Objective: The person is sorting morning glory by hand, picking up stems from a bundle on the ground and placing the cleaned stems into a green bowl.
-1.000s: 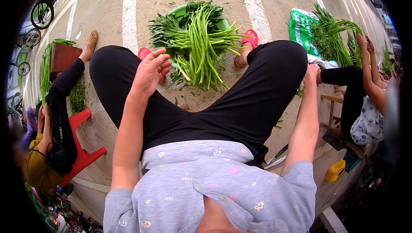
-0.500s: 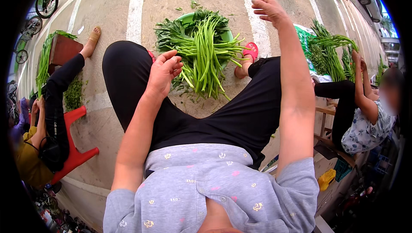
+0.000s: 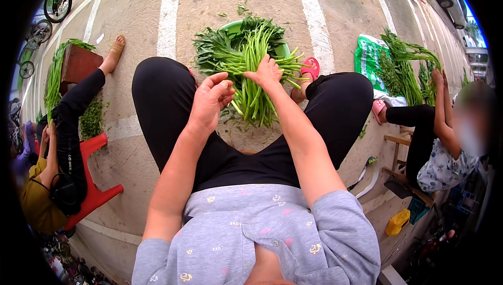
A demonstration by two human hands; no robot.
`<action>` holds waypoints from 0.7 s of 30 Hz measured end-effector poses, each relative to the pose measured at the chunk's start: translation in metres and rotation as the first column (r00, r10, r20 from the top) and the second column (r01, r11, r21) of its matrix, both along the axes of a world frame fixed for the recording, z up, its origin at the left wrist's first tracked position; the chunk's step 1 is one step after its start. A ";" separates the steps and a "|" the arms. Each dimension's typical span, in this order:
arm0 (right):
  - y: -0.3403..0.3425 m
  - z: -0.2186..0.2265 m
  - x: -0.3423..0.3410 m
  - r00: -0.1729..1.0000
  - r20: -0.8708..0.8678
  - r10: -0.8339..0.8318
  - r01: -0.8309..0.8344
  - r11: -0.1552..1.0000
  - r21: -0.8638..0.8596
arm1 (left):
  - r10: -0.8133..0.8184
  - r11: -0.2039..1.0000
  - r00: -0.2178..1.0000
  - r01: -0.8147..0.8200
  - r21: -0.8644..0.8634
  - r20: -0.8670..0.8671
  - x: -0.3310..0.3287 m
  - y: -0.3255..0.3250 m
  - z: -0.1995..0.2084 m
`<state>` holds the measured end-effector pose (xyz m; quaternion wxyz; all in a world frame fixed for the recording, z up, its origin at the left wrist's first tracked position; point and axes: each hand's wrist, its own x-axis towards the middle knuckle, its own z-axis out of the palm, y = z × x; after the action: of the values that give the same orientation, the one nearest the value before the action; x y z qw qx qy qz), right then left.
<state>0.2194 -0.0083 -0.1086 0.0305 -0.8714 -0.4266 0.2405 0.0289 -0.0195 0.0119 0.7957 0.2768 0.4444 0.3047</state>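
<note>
At the far left, a bunch of long greens hangs over the left edge of a brown box, and a co-worker's hands are at its lower end. Next, the person's left hand is in the air, just beside the stalks; its fingers are half curled and the gap to the thumb is narrow, but I cannot tell whether something small is pinched there. The leafy stalks lie heaped in a green basin: dark leaves spread over its left and upper rim, and pale bare stems pass over its lower and right rim. One stalk is probably light and rather stiff, easy to snap if it is bent hard, while the leaves look soft and easy to bruise; whether the surface is wet or slippery, I cannot tell. The bare middle of the stems seems the best place to take hold, a few together. There the right hand lies, touching them, thumb spread to the left; whether its fingers close around any stem is hidden. Farther right, more cut greens rest along the right edge of a green-and-white sack.
</note>
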 end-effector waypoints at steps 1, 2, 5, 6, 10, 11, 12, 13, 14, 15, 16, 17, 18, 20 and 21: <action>0.000 -0.001 -0.004 1.000 0.015 0.000 0.000 1.000 -0.008 | 0.000 1.000 1.000 0.000 -0.004 0.001 0.000 -0.001 0.000; 0.000 -0.002 -0.007 1.000 0.030 0.001 0.000 1.000 -0.016 | -0.003 1.000 1.000 0.003 -0.005 0.003 0.001 -0.001 0.000; 0.001 -0.007 -0.013 0.998 0.067 -0.004 0.006 0.999 -0.032 | -0.010 1.000 1.000 0.010 -0.004 0.006 0.001 -0.001 -0.001; 0.002 -0.009 -0.015 0.997 0.079 0.007 -0.004 0.999 -0.043 | -0.010 1.000 1.000 0.010 -0.010 0.001 0.001 -0.002 0.000; 0.005 -0.019 -0.018 0.989 0.142 0.032 -0.026 0.999 -0.046 | -0.014 1.000 1.000 0.014 -0.024 -0.008 0.001 -0.003 0.002; 0.005 -0.026 -0.016 0.988 0.152 0.026 -0.021 0.999 -0.031 | -0.017 1.000 1.000 0.017 -0.024 -0.010 0.001 -0.003 0.003; 0.006 -0.029 -0.015 0.987 0.162 0.022 -0.019 1.000 -0.018 | -0.017 1.000 1.000 0.017 -0.025 -0.012 0.001 -0.003 0.004; 0.008 -0.032 -0.013 0.992 0.128 -0.006 0.006 1.000 0.003 | -0.017 1.000 1.000 0.017 -0.022 -0.009 0.000 -0.003 0.004; 0.008 -0.035 -0.010 0.996 0.082 -0.043 0.042 0.999 0.022 | -0.018 1.000 1.000 0.018 -0.019 -0.005 0.000 -0.003 0.004; 0.009 -0.035 -0.007 0.996 0.037 -0.080 0.079 0.996 0.039 | -0.018 1.000 1.000 0.018 -0.015 0.000 0.000 -0.003 0.004; 0.009 -0.035 -0.005 0.993 -0.009 -0.116 0.116 0.992 0.055 | -0.018 1.000 1.000 0.018 -0.021 -0.001 -0.001 -0.003 0.004; 0.007 -0.040 -0.005 0.985 -0.032 -0.167 0.170 0.977 0.130 | -0.018 1.000 1.000 0.018 -0.026 -0.002 -0.001 -0.003 0.004; 0.007 -0.036 -0.004 0.982 -0.067 -0.176 0.184 0.975 0.121 | -0.016 0.999 1.000 0.016 -0.033 -0.002 -0.001 -0.004 0.004; 0.008 -0.027 0.001 0.971 -0.138 -0.196 0.211 0.972 0.102 | -0.014 0.999 1.000 0.014 -0.035 -0.005 -0.002 -0.003 0.005; 0.009 -0.020 0.004 0.955 -0.177 -0.239 0.258 0.962 0.094 | -0.016 0.999 1.000 0.016 -0.034 -0.005 -0.002 -0.003 0.006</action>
<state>0.2234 0.0006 -0.1283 0.1460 -0.8920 -0.3229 0.2806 0.0273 -0.0228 0.0174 0.8015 0.2675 0.4495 0.2897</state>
